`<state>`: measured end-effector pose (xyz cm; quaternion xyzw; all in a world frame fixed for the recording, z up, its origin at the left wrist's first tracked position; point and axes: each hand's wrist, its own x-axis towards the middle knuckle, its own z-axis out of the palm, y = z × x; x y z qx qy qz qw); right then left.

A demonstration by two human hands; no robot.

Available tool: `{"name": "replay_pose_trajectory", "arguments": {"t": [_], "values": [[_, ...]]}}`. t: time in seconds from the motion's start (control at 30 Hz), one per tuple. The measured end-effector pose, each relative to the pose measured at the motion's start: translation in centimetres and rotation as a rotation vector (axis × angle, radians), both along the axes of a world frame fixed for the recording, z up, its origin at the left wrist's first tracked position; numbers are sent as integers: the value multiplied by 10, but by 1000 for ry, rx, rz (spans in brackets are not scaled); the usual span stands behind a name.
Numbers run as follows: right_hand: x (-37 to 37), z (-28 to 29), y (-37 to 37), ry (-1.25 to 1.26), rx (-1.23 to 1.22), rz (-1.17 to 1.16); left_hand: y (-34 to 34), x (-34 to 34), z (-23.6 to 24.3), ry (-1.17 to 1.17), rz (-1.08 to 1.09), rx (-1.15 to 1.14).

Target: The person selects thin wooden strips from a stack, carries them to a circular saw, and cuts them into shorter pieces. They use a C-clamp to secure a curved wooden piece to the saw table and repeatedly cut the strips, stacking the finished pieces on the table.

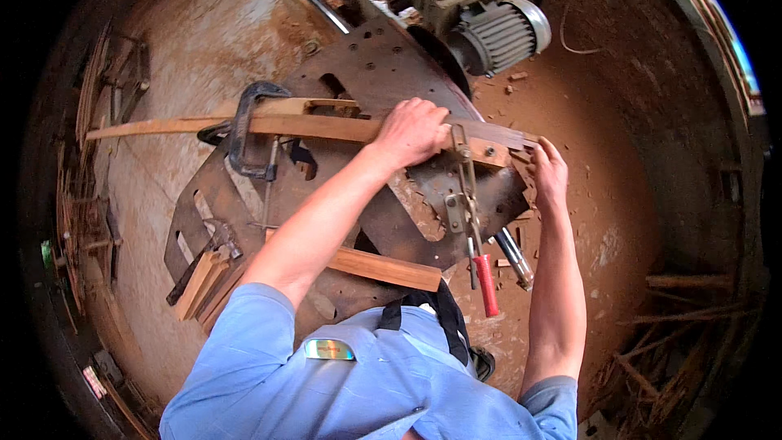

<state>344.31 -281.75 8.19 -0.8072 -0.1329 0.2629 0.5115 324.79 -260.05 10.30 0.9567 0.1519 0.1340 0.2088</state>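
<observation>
A long, slightly curved wooden strip (309, 127) lies across a brown metal machine table (379, 53). My left hand (411, 132) is closed over the strip near its middle, fingers curled down over the far edge. At the strip's right end, my right hand (550, 171) grips the tip between thumb and fingers. Between my hands stands a toggle clamp (463, 171) with a red handle (486, 285) pointing toward me, beside a bolted wooden block (491, 152). Farther left, a dark C-clamp (239, 134) reaches around a paler wooden piece (285, 106) and the strip.
An electric motor (505, 33) stands behind the table at the right. Nearer me lie a wooden bar (391, 269), a hammer (221, 236) and several stacked wood pieces (204, 285). Sawdust and offcuts cover the floor (603, 163); scrap wood (652, 367) is heaped at the lower right.
</observation>
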Motion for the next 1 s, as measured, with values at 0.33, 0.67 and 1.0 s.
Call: {"name": "replay_pose_trajectory", "arguments": {"t": [0.33, 0.67, 1.0], "values": [[-23, -11, 10, -11, 81, 71, 8, -31, 15, 56, -6, 82], [-42, 10, -3, -28, 191, -44, 17, -29, 11, 29, -185, 208], [-147, -25, -115, 471, 182, -352, 11, -27, 23, 67, -167, 200]]}}
